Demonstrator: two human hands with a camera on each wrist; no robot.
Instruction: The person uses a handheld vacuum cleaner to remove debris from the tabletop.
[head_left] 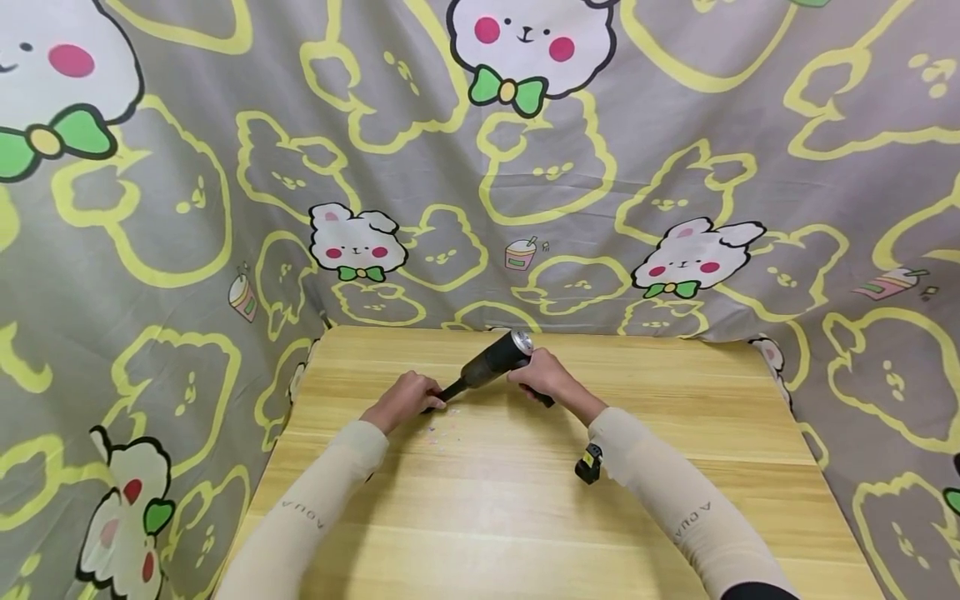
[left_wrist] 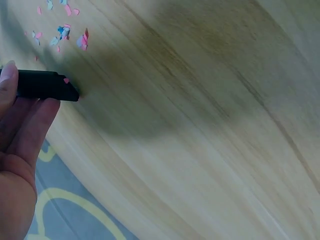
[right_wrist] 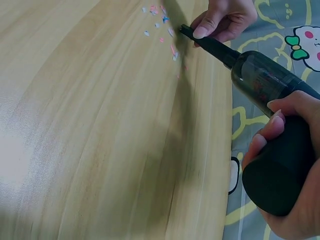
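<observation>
A black handheld vacuum cleaner (head_left: 487, 365) is held at a slant over the far part of the wooden table. My right hand (head_left: 546, 373) grips its handle (right_wrist: 280, 170), fingers wrapped round it. At the other end, my left hand (head_left: 408, 398) pinches the narrow nozzle (left_wrist: 42, 84) between thumb and fingers. A pink scrap clings near the nozzle's slanted tip in the left wrist view. Small pink, blue and white paper scraps (right_wrist: 165, 20) lie scattered on the table close to that tip. Through the smoky dust cup (right_wrist: 260, 80), some reddish marks show.
The wooden table (head_left: 510, 517) reaches back to a grey curtain (head_left: 450, 183) with yellow outlines and white cartoon animals, which also hangs at both sides. A small black wrist device (head_left: 589, 463) with a yellow mark sits at the right sleeve.
</observation>
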